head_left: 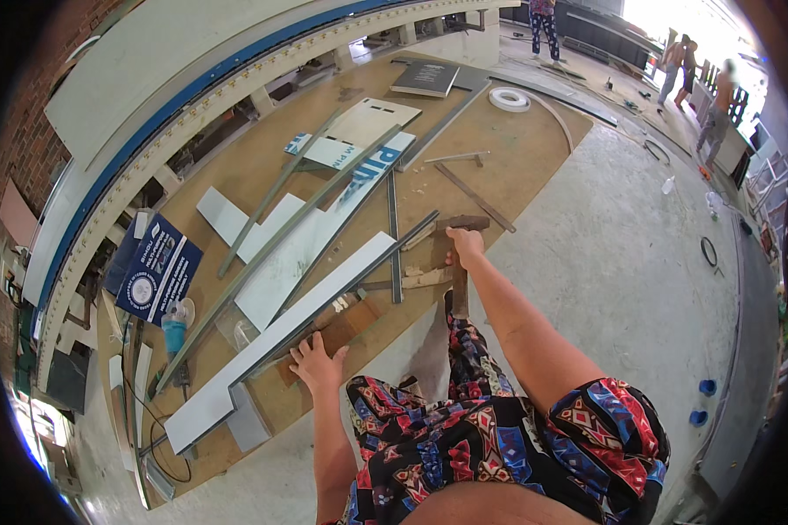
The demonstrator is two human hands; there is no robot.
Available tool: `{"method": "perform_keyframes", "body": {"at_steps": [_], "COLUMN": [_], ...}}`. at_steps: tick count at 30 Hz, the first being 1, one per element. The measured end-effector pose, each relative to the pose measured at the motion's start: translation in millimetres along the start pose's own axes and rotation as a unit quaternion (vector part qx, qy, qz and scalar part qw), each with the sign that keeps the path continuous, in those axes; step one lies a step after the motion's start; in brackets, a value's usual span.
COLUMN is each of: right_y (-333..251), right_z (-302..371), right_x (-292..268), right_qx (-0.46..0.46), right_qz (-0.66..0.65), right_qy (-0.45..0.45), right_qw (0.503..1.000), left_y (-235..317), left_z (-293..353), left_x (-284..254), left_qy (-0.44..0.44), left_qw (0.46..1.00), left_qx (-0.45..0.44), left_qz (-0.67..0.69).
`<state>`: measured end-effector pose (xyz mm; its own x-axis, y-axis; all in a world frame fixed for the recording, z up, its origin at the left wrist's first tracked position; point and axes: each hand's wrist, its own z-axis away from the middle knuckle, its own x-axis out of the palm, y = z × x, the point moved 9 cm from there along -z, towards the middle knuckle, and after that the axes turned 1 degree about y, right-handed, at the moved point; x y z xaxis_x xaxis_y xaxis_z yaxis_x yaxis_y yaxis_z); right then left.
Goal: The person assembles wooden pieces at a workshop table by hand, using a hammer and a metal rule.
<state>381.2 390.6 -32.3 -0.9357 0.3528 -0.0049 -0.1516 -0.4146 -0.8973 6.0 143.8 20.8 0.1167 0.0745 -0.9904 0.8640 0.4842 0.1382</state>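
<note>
Hammer at three o'clock sits gripped by the right hand, beside the table edge (roomy floor farther out), while the left hand, fingers spread, touches a brown block at seven o'clock.

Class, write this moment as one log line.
left hand: on brown board | right hand: gripping hammer | nearby: white strip, blue box

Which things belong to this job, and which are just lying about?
Likely in use:
brown long-handled hammer, in right hand
reddish-brown rectangular board, at left hand
long white panel

Apparently lying about:
white ring-shaped roll
teal cylindrical power tool
dark-blue rectangular box
</note>
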Motion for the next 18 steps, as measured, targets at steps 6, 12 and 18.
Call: {"method": "perform_keyframes", "body": {"at_steps": [6, 12, 18], "right_y": [-1.1, 0.0, 2.5], "right_z": [5.1, 7.4, -1.4], "right_x": [-1.6, -1.6, -4.7], "right_qx": [0.0, 0.009, 0.015], "right_qz": [-0.007, 0.009, 0.005], "right_qy": [0.005, 0.021, 0.023], "right_qw": [1.0, 1.0, 1.0], "left_y": [-1.4, -0.9, 3.6], "left_z": [2.7, 2.7, 3.3], "left_x": [-1.4, -1.8, -6.4], "left_qy": [0.023, -0.003, -0.001], "left_qw": [1.0, 1.0, 1.0], "left_qx": [0.006, -0.004, -0.003], "left_qz": [0.015, 0.008, 0.018]}}
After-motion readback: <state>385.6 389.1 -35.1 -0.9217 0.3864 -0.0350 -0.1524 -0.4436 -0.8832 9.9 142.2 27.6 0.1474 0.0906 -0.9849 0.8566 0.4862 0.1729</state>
